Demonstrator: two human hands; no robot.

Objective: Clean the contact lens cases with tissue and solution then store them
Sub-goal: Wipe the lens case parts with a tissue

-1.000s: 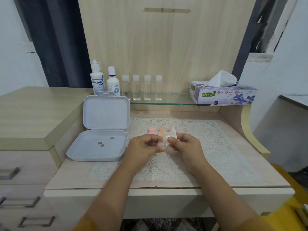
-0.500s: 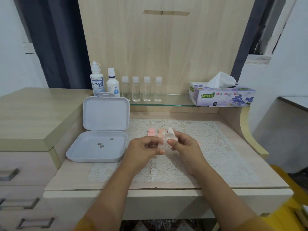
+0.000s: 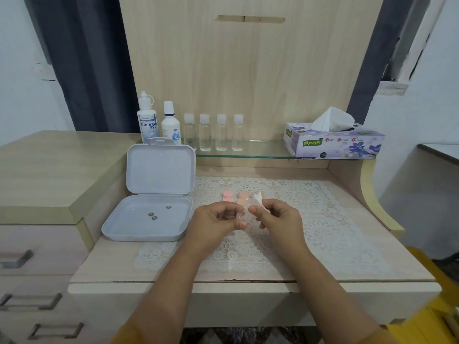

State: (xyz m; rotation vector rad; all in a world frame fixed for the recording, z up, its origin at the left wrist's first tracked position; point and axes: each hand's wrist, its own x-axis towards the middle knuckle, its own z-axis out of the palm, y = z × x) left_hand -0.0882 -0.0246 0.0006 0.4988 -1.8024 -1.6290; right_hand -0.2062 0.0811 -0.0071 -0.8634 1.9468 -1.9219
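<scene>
My left hand [image 3: 215,220] pinches a small clear contact lens case [image 3: 241,216] over the lace mat [image 3: 323,219]. Facing it, my right hand [image 3: 275,217] holds a folded white tissue [image 3: 258,197], with its thumb tip close to the case. Just beyond the hands, a pink cap [image 3: 227,195] and a peach cap [image 3: 243,197] sit on the mat. An open grey storage box [image 3: 149,222] lies to the left with three small round pieces inside. Two solution bottles [image 3: 148,121] stand behind it.
Several small clear bottles [image 3: 213,132] line the glass shelf [image 3: 260,155]. A tissue box [image 3: 332,142] sits at the shelf's right end. A raised cabinet top [image 3: 49,170] with drawers is on the left. A curved side panel [image 3: 372,194] bounds the desk on the right.
Both hands stayed over the mat while the fingers shifted slightly around the case and tissue. The right hand's thumb now sits a little apart from the case.
</scene>
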